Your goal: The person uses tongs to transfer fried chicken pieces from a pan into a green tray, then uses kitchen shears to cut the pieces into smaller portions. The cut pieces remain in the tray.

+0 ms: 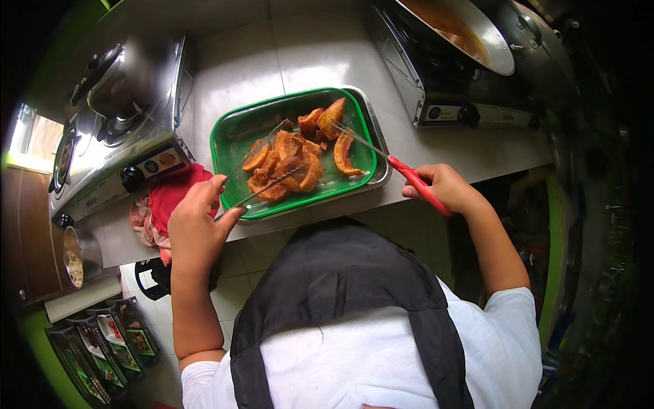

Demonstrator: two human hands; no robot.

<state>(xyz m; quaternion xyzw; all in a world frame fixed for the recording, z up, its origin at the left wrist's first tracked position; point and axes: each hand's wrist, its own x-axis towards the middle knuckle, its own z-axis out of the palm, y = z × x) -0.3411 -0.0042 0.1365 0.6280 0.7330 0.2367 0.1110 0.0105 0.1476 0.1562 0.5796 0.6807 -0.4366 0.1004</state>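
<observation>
My left hand (199, 214) holds metal tongs (254, 193). The tongs' arms are spread wide over a pile of browned, fried-looking food pieces (288, 145). In my right hand (443, 185) is a red-handled utensil (416, 181) with a slim metal end; whether it is a fork or scissors I cannot tell. Its tip touches a piece of food (332, 116) at the pile's upper right. A curved piece (345, 153) lies apart on the right. All the food rests in a green rectangular tray (291, 208), which sits over a metal tray (380, 148).
A gas stove (117, 176) with a pot (110, 87) stands at left, beside a red cloth (176, 194). Another stove (434, 97) holds a wide pan (498, 56) at upper right. A metal container (89, 253) sits near the counter's left end. Below are storage baskets (107, 347).
</observation>
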